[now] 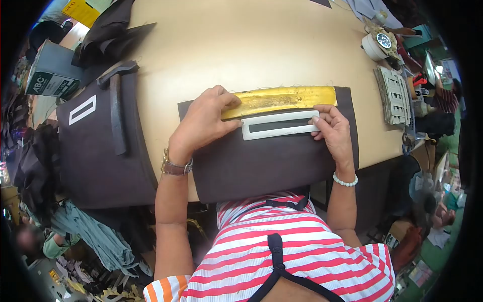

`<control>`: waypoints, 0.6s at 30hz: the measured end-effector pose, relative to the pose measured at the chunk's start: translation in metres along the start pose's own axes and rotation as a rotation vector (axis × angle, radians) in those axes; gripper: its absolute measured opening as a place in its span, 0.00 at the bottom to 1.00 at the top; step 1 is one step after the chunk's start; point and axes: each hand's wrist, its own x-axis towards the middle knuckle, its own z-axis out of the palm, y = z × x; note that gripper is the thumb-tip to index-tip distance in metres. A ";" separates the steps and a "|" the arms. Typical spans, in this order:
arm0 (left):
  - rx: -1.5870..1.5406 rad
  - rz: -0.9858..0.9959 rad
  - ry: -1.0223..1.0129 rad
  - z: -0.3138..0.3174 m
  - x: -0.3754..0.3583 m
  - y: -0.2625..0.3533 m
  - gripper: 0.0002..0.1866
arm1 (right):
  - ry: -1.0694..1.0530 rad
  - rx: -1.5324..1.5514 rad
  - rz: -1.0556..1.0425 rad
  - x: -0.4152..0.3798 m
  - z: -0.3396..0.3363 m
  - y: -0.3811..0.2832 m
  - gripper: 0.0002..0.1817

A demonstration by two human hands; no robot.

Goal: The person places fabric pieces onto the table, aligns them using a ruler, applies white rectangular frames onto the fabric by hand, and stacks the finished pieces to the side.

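A dark cloth panel [251, 166] lies over the table's front edge. Across its upper part runs a yellow strip [287, 99] with worn brown marks. Just below the strip is a white rectangular frame [282, 134] with a long slot. My left hand [209, 118] is closed on the left end of the yellow strip, its thumb by the frame's left corner. At the frame's right end, my right hand [332, 128] pinches the white frame between thumb and fingers, close under the strip's right end.
A hammer [117, 108] rests on another dark cloth [105, 156] at left, near a small white frame [82, 109]. Behind are a tin [54, 70] and dark fabric. At right stand a round gauge [384, 40] and stacked card pieces [392, 95].
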 end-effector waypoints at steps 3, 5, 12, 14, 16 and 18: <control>0.009 0.014 0.021 0.002 -0.001 0.001 0.18 | 0.007 0.041 0.005 0.000 0.000 0.000 0.13; 0.037 0.017 0.027 0.002 -0.002 0.002 0.19 | 0.015 0.043 0.010 0.001 0.000 -0.001 0.13; 0.111 0.024 0.058 0.007 -0.002 0.003 0.21 | 0.085 0.008 0.026 0.000 0.006 -0.003 0.16; 0.111 0.027 0.048 0.006 -0.001 0.003 0.22 | 0.170 -0.159 -0.056 -0.005 0.008 -0.010 0.17; 0.104 0.003 0.047 0.007 -0.001 0.006 0.22 | 0.231 -0.262 -0.121 -0.006 0.005 -0.006 0.20; 0.111 -0.029 0.040 0.008 -0.002 0.008 0.23 | 0.243 -0.266 -0.120 -0.007 0.003 -0.001 0.20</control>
